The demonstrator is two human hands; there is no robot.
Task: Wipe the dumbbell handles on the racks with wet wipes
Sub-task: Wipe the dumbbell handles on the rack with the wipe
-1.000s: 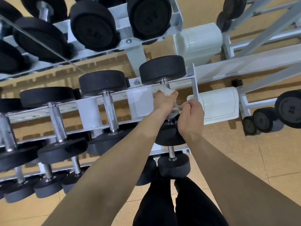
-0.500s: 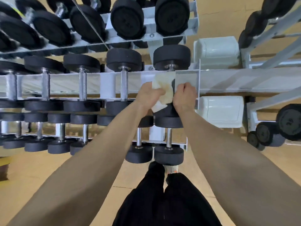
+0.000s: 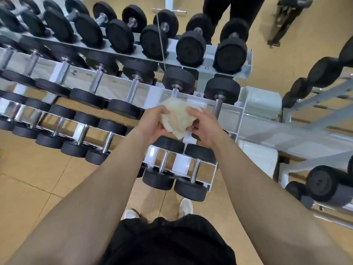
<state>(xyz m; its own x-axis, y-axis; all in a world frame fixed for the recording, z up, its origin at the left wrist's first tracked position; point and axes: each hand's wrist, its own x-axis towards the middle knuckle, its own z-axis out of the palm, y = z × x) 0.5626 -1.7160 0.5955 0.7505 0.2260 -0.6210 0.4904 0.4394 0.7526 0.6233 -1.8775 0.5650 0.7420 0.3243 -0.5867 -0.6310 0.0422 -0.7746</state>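
Observation:
A crumpled, off-white wet wipe (image 3: 174, 116) hangs in the air in front of the middle shelf of the white dumbbell rack (image 3: 242, 119). My left hand (image 3: 152, 121) grips its left side and my right hand (image 3: 205, 126) pinches its right side. Black dumbbells with chrome handles fill the rack. One handle (image 3: 217, 108) stands just right of my hands, and another handle (image 3: 174, 92) pokes out above the wipe. Neither hand touches a handle.
A second rack (image 3: 324, 104) with dumbbells stands to the right. Another person's dark legs (image 3: 235, 8) are behind the top shelf. My feet (image 3: 185, 206) are on the tan tiled floor below the lowest shelf.
Both hands have pulled the wipe off the end dumbbell's handle and back from the rack. The wipe is now bunched between them. The view has tilted up.

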